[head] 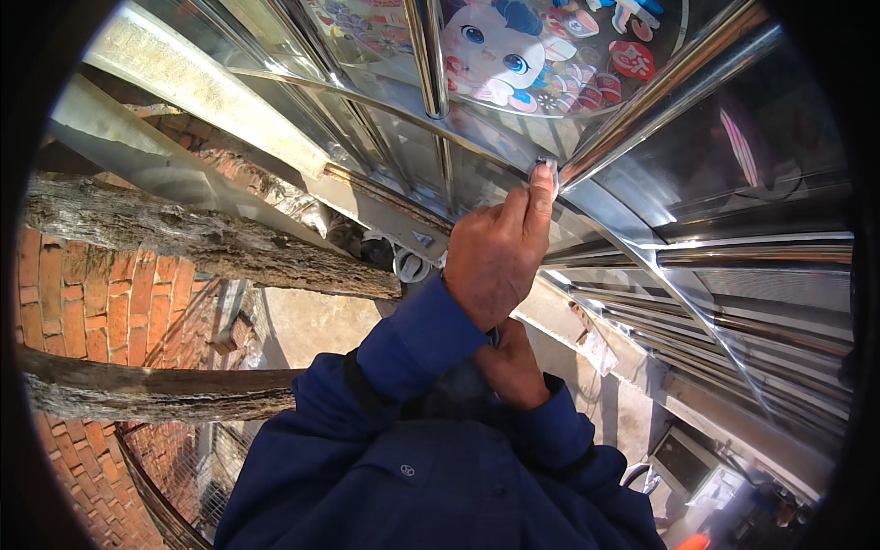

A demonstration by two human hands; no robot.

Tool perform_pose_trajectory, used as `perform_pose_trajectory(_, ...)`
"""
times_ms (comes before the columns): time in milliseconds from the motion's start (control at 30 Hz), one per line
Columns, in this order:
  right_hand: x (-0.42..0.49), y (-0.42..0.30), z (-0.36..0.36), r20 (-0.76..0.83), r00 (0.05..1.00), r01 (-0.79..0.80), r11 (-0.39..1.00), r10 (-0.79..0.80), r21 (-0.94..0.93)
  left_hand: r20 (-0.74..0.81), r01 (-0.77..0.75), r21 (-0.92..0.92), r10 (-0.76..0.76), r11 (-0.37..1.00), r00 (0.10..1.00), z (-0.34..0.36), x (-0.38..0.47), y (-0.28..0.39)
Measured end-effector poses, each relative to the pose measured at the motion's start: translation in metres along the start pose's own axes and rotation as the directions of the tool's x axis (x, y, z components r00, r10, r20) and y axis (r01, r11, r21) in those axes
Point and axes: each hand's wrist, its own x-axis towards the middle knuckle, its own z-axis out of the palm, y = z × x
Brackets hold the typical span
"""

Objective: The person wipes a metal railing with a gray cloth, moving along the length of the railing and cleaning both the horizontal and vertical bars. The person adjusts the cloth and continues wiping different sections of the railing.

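My left hand [502,251] reaches up to the corner where polished metal bars meet. Its extended fingers press a small pale scrap [554,180], perhaps cloth or film, against the frame beside the slanting metal tube [639,103]. A thin horizontal metal bar [357,97] runs into this corner from the left. Below, close to my chest, my right hand [512,364] is curled and partly covered by my left forearm. A dark bit shows by its fingers, but what it is stays hidden. Behind the bars is a glass pane [495,127] with cartoon stickers [495,51].
Weathered wooden beams [206,234] jut in from the left above a brick surface [103,302]. A concrete ledge [371,210] runs beneath the window bars. More metal bars [756,258] extend right. At lower right sits a white-framed box [694,460].
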Motion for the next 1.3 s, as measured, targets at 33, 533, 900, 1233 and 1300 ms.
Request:
perform_pose_trajectory(33, -0.001, 0.0, 0.0, 0.006, 1.0, 0.021, 0.999, -0.022, 0.036, -0.007, -0.002, 0.014, 0.002, 1.0, 1.0, -0.003, 0.001, -0.002)
perform_pose_trajectory(533, 0.004, 0.005, 0.011, 0.034, 0.996, -0.086, 0.995, 0.085, 0.041, -0.039, 0.208, -0.41, -0.246, 0.888, 0.969, -0.022, -0.033, -0.027)
perform_pose_trajectory(900, 0.033, -0.031, 0.057, 0.077, 0.996, -0.063, 0.991, 0.055, 0.114, -0.226, 0.344, -0.556, -0.536, 0.757, 0.814, -0.038, -0.035, -0.159)
perform_pose_trajectory(1233, 0.083, -0.067, 0.106, 0.053, 0.998, 0.028, 0.958, -0.045, 0.286, -0.247, 0.387, -0.735, -0.751, 0.557, 0.613, -0.034, -0.004, -0.203)
perform_pose_trajectory(1300, 0.087, -0.064, 0.108, 0.012, 1.0, 0.022, 0.951, -0.027, 0.308, -0.325, 0.427, -0.588, -0.684, 0.687, 0.653, -0.019, 0.003, -0.204)
